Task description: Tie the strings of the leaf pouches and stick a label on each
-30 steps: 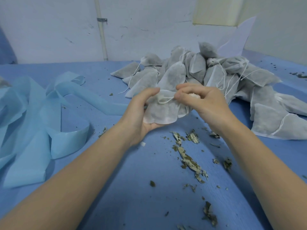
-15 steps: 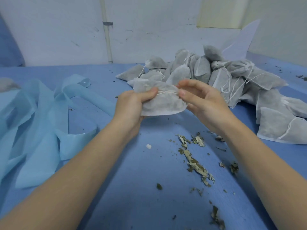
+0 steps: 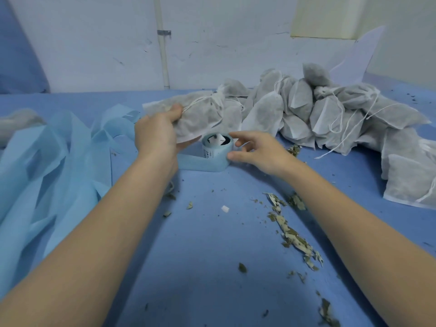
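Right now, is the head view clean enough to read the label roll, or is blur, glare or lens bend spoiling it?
Head view: light is flat and bluish, no glare, only soft shadows under the arms. Wide-angle bend curves the table edges. The label roll by the right hand is fairly sharp, but its print is too small to read. The pouch in the left hand looks slightly soft.

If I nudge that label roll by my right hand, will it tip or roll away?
The label roll stands on its flat end, so it probably slides rather than rolls. Its trailing backing strip may drag. It looks light and hollow.
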`<state>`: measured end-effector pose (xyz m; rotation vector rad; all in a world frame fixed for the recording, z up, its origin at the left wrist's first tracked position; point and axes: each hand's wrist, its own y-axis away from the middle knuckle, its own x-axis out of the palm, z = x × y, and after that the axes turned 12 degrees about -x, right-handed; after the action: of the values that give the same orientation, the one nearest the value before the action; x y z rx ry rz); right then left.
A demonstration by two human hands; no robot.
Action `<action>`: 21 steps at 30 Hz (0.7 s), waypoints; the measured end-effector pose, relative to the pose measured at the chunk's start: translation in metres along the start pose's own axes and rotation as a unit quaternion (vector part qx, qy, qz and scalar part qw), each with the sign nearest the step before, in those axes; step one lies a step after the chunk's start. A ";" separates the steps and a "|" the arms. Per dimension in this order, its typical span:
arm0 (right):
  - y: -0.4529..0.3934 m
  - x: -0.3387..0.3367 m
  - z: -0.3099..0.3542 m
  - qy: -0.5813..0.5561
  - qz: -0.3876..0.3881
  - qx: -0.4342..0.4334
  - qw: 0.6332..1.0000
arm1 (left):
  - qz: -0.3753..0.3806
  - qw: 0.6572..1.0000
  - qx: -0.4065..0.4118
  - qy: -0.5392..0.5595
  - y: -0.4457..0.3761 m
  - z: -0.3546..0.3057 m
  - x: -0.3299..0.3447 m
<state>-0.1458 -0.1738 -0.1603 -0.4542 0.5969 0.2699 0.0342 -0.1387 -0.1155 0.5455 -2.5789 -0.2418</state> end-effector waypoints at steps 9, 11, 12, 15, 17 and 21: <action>-0.010 0.012 -0.001 -0.004 0.032 -0.025 0.999 | 0.000 0.990 0.028 -0.136 -0.010 0.006 -0.004; -0.010 0.014 -0.001 0.001 0.025 -0.025 0.999 | 0.001 0.989 0.037 -0.143 -0.010 0.008 -0.003; -0.009 0.013 -0.002 0.012 0.021 -0.027 0.999 | 0.001 0.988 0.040 -0.146 -0.011 0.008 -0.003; -0.007 0.011 -0.003 0.035 0.003 -0.029 0.999 | 0.002 0.986 0.047 -0.158 -0.012 0.009 -0.003; -0.006 0.011 -0.003 0.029 -0.006 -0.028 0.999 | 0.003 0.983 0.054 -0.173 -0.011 0.012 -0.003; -0.008 0.020 0.000 -0.001 -0.012 -0.024 1.000 | 0.022 0.973 0.078 -0.216 -0.006 0.018 0.000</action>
<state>-0.1272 -0.1784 -0.1699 -0.5065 0.5842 0.2613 0.0271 -0.1432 -0.1321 0.5378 -3.0487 -0.1569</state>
